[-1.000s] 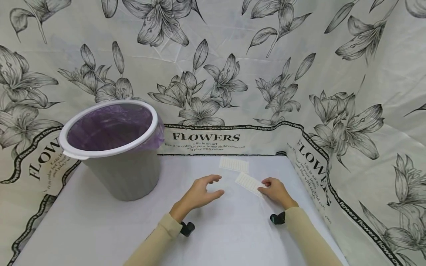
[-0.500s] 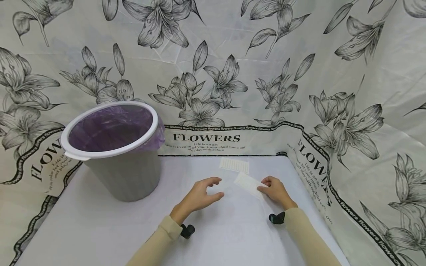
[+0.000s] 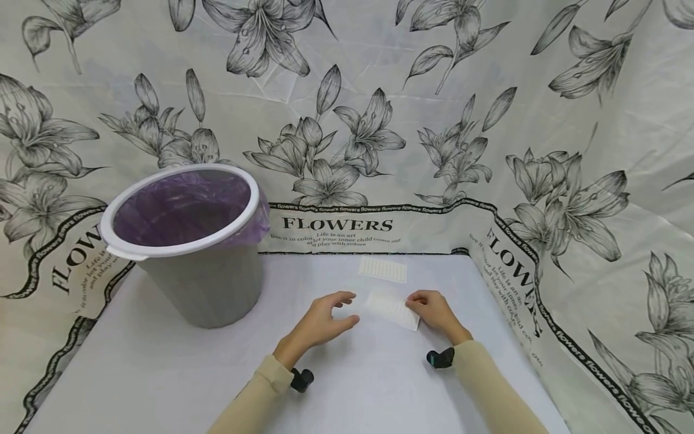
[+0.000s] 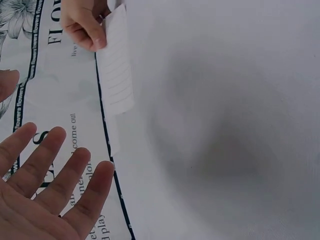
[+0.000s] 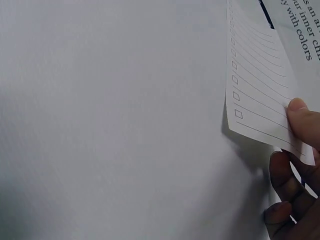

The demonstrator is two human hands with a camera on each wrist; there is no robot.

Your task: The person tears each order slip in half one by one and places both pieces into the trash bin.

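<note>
My right hand (image 3: 436, 313) pinches the right end of a white checklist sheet (image 3: 391, 308) between thumb and fingers. Ruled lines and a column of small boxes show on this sheet (image 5: 255, 80) in the right wrist view, where its near corner lifts and casts a shadow on the cloth. To the left, my left hand (image 3: 322, 319) is held with fingers spread and thumb apart, holding nothing, a short gap from the sheet's left end. A second lined sheet (image 3: 382, 269) lies flat farther back on the table.
A grey bin (image 3: 203, 292) with a white rim and purple liner stands at the back left of the white-covered table (image 3: 347, 392). Floral cloth (image 3: 331, 132) printed with lettering encloses the back and sides.
My right hand has shifted left and a little nearer to me, bringing the sheet with it, away from the second sheet. The left hand has barely moved.
</note>
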